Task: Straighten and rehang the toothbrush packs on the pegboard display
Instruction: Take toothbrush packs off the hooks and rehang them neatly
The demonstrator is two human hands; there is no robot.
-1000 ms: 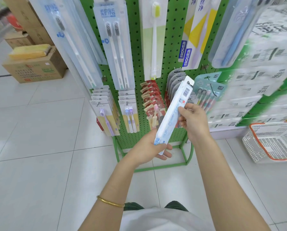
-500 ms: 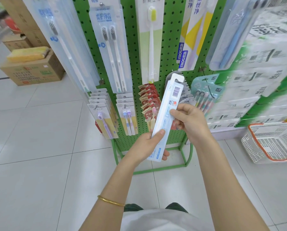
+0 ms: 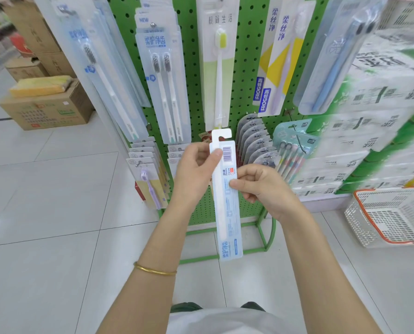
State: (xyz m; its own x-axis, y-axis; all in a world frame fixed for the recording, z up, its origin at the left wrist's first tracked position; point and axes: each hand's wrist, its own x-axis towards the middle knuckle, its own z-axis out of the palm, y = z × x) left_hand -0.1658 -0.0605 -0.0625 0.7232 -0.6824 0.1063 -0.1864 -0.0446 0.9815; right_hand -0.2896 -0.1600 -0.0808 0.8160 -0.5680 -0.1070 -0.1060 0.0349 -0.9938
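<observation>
Green pegboard [image 3: 246, 56] hung with toothbrush packs. The twin-brush pack [image 3: 163, 88] reads 柔护净齿 in blue; the card behind it [image 3: 165, 19] shows NEW at its top. The single green-bristled brush pack [image 3: 219, 68] reads 极简生活. Two overlapping yellow-and-white packs [image 3: 277, 63] each read 柔丝净 downward, with FROG 青蛙 on blue labels lower down. The long pale blue pack [image 3: 226, 201], held upright in front, carries a barcode near its top and 柔护净齿 sideways near its bottom. Print on the cardboard box [image 3: 49, 112] and on the stacked white packs [image 3: 381, 92] at right is too blurred to read
</observation>
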